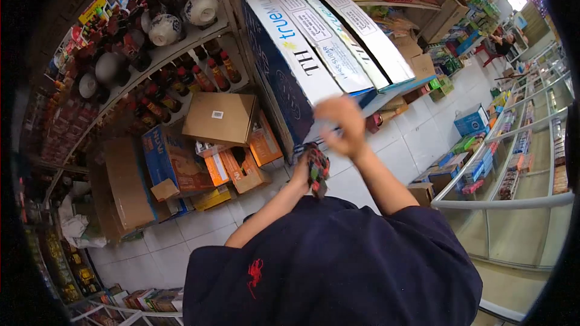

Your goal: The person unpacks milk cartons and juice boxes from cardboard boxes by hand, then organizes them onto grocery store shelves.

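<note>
The left hand is up in front of the dark blue shirt, and its fingers hold tight to a dark spotty cloth that hangs just under the right hand. The right hand is at the low edge of the big blue and white boxes (it is blurry, so I cannot tell if its fingers are closed or loose). A brown box sits near them on other boxes.
</note>
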`<move>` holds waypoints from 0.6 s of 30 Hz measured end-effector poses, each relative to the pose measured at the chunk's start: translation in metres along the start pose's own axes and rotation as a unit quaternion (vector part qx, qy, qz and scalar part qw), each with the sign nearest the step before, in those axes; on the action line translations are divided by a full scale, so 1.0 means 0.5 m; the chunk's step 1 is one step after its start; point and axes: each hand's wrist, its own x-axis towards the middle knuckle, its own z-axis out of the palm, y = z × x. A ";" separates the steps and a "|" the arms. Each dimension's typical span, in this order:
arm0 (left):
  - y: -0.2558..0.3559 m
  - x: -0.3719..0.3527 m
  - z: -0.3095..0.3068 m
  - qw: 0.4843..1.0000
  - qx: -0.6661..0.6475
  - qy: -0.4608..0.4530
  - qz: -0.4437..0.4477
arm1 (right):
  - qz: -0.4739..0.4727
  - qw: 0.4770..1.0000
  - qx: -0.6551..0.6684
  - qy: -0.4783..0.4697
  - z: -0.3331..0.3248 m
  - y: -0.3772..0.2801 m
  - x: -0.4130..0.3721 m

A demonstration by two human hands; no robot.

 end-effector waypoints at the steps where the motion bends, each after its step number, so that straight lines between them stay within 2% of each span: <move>1: 0.000 -0.035 0.039 0.997 0.011 0.007 0.074 | -0.032 0.992 -0.093 -0.081 -0.005 -0.028 -0.030; 2: 0.003 -0.070 0.078 0.989 0.023 0.013 0.144 | 0.008 0.985 -0.106 -0.137 -0.003 -0.051 -0.073; 3: 0.003 -0.071 0.086 0.989 -0.133 -0.030 0.051 | 0.059 0.982 -0.109 -0.143 -0.008 -0.070 -0.118; 4: 0.021 -0.102 0.119 0.979 -0.196 -0.012 0.048 | 0.096 0.980 -0.095 -0.146 -0.016 -0.080 -0.159; 6: -0.002 -0.095 0.116 0.986 -0.104 -0.077 0.106 | 0.181 0.979 0.018 -0.089 -0.009 -0.087 -0.208; 8: 0.019 -0.085 0.107 0.997 -0.002 -0.070 0.030 | 0.166 0.983 -0.029 -0.076 -0.017 -0.076 -0.217; 9: 0.033 -0.101 0.123 0.989 0.090 -0.074 0.095 | 0.163 0.985 -0.012 -0.048 -0.018 -0.051 -0.221; 10: 0.057 -0.133 0.140 0.975 0.162 -0.107 0.106 | 0.174 0.984 0.025 -0.021 -0.024 -0.036 -0.208; 11: 0.072 -0.101 0.103 0.955 0.248 -0.109 0.122 | 0.141 0.989 0.016 0.052 -0.027 -0.025 -0.192; 12: 0.123 -0.172 0.148 0.853 0.443 -0.086 0.263 | 0.099 0.988 0.006 0.120 -0.028 -0.014 -0.173; 13: 0.164 -0.183 0.153 0.849 0.468 -0.060 0.238 | 0.084 0.990 0.003 0.117 -0.027 0.002 -0.147; 14: 0.192 -0.183 0.151 0.676 0.565 -0.020 0.472 | 0.046 0.984 -0.031 0.167 -0.018 0.013 -0.124; 15: 0.223 -0.211 0.184 0.562 0.583 0.033 0.586 | 0.014 0.974 -0.062 0.216 -0.003 0.016 -0.109; 16: 0.251 -0.217 0.206 0.472 0.597 0.067 0.645 | 0.051 0.980 -0.107 0.161 0.015 0.021 -0.104; 18: 0.296 -0.195 0.230 0.426 0.617 0.054 0.659 | 0.038 0.978 -0.151 0.139 0.072 0.073 -0.162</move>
